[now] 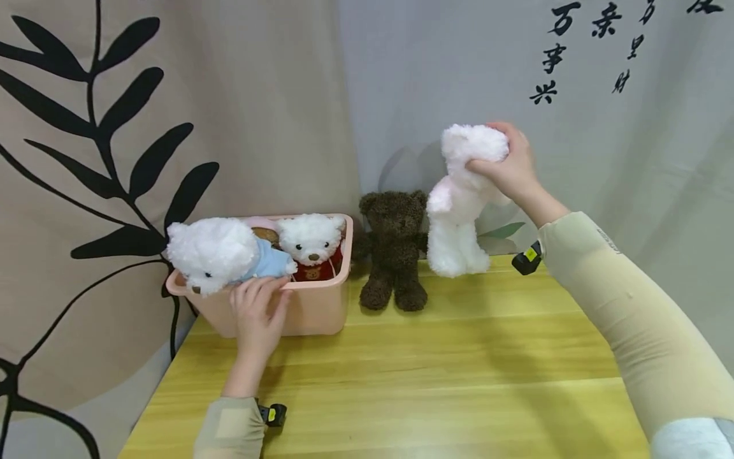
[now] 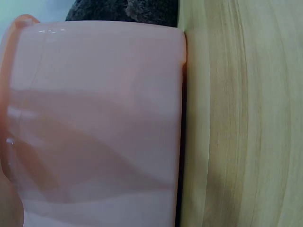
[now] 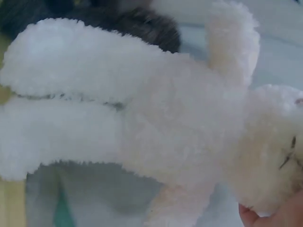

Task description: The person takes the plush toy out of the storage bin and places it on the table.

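Note:
My right hand [image 1: 512, 164] grips a white plush bear [image 1: 459, 204] by its head, thumb in front. The bear hangs upright at the back of the table, its plain fluffy body filling the right wrist view. My left hand [image 1: 260, 312] holds the front rim of a pink plastic bin [image 1: 318, 306], fingers over the edge and thumb against the outer wall. In the bin, a white bear in a light blue top [image 1: 215, 252] lies tilted over the left rim. Beside it sits a white bear in red clothing [image 1: 309, 239]. A brown item between them is mostly hidden.
A dark brown plush bear [image 1: 394, 245] stands against the back curtain [image 1: 275, 115], between the bin and the lifted bear. The wooden table [image 1: 436, 376] reaches to the curtain, which carries black leaf prints and writing. Each wrist wears a small black device.

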Demonstrator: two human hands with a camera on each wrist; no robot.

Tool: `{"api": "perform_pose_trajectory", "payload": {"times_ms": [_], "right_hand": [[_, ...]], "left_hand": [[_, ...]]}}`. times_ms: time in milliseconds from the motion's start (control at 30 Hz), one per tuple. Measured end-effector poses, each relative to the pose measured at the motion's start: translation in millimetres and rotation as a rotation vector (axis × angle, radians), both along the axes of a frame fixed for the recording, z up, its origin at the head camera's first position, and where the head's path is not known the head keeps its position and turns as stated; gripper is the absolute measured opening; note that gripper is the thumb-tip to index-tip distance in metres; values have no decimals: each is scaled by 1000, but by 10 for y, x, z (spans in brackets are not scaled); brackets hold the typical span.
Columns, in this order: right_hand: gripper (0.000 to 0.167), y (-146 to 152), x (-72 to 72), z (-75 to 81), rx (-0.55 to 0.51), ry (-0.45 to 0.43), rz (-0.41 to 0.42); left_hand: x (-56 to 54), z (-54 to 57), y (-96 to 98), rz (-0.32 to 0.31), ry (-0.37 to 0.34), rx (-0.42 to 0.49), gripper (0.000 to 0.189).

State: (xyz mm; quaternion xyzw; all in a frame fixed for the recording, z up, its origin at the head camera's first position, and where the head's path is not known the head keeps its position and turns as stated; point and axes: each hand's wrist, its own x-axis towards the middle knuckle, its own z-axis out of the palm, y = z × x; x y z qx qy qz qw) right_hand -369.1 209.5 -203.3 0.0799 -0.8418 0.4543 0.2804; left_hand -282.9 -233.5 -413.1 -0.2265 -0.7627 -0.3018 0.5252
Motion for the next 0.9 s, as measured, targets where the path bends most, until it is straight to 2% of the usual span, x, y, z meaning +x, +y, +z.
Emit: {"api": "perform_pose_trajectory", "payload": {"times_ms": [100,233,333,433,667,900], "right_hand": [[71,219,-81,-222,49,-20,-25],[72,399,-220,-605,102,-40,-71],[75,414,-316,-871,88,-67,-114],[77,380,-381,-1046,72,-83,-139],[76,201,-478,-1203,198,-126,-137],[78,92,-521,-1293,242,-200,-128]], "left_hand": [[-5,17,-3,2,3,-10,28],[5,21,-9,5,18,-6,26],[14,29,-11,11,18,-5,27],[21,34,4,17,7,-17,28],[14,29,35,19,4,-21,31],[4,19,38,16,16,-12,30]]}}
